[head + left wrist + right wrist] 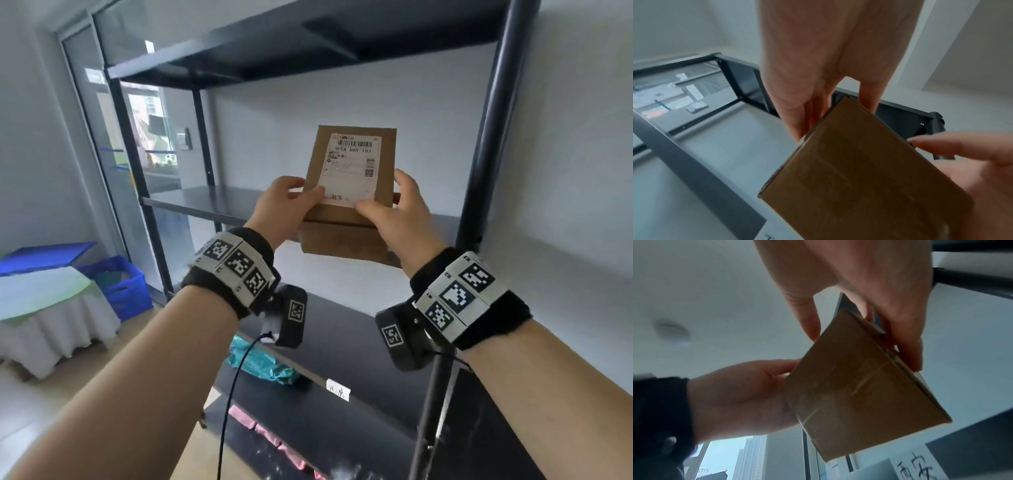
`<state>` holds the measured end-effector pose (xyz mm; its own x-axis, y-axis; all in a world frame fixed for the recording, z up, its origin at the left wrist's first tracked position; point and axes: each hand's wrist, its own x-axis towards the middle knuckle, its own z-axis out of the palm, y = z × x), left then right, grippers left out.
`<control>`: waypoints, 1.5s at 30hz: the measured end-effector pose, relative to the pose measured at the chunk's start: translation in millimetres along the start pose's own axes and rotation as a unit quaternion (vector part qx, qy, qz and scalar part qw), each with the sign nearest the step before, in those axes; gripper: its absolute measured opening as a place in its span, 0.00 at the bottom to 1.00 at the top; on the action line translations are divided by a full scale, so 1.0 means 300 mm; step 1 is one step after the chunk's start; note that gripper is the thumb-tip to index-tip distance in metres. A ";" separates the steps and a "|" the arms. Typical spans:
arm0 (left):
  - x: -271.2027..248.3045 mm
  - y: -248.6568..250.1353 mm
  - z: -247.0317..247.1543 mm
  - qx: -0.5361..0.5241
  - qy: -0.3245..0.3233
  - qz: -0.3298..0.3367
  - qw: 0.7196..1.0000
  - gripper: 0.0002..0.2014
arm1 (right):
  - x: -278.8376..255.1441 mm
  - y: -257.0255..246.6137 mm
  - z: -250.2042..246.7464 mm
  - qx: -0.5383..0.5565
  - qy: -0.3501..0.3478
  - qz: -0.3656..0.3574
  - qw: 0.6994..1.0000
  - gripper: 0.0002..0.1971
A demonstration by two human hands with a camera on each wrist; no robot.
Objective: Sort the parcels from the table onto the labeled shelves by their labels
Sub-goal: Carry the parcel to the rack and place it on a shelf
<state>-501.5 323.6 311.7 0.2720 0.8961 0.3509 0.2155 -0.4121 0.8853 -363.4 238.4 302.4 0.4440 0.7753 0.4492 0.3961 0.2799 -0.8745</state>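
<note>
Holding the cardboard parcel (346, 192) between both hands, you have it raised at the front edge of the black shelf unit's middle shelf (191, 202). Your left hand (287, 202) grips its left side, your right hand (394, 209) its right; the shipping label (349, 168) faces you.

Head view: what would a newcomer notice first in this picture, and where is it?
First, the brown box in the middle, tilted so its white label faces the camera, held in front of the dark shelf. The left hand and right hand grip its lower corners. Lower down, a teal parcel lies on a lower shelf, and a blue crate stands on the floor at the left.
</note>
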 end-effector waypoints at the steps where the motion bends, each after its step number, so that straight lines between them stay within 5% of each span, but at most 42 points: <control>1: 0.040 0.004 0.003 -0.011 -0.037 -0.002 0.999 0.33 | 0.038 0.002 -0.003 -0.002 0.005 0.010 1.000 0.31; 6: 0.256 -0.008 0.031 -0.027 -0.183 -0.003 0.983 0.14 | 0.205 0.011 -0.004 -0.076 0.004 0.045 0.996 0.22; 14: 0.608 -0.057 0.138 0.138 -0.317 0.051 0.937 0.12 | 0.464 0.046 0.052 -0.245 0.014 0.182 0.952 0.24; 19: 0.754 -0.076 0.183 0.236 -0.399 0.159 0.871 0.18 | 0.573 0.068 0.064 -0.310 0.030 0.240 0.920 0.23; 26: 0.868 -0.067 0.238 0.334 -0.394 0.223 0.827 0.21 | 0.682 0.096 0.075 -0.381 0.016 0.289 0.878 0.24; 45: 0.953 -0.077 0.289 0.303 -0.407 0.212 0.835 0.29 | 0.754 0.138 0.020 -0.274 0.023 0.308 0.911 0.20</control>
<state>-347.4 574.9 365.3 0.9385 0.3412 0.0524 0.3061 -0.8927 0.3307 -251.3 428.7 366.7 0.7464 0.6609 -0.0783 0.3953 -0.5350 -0.7467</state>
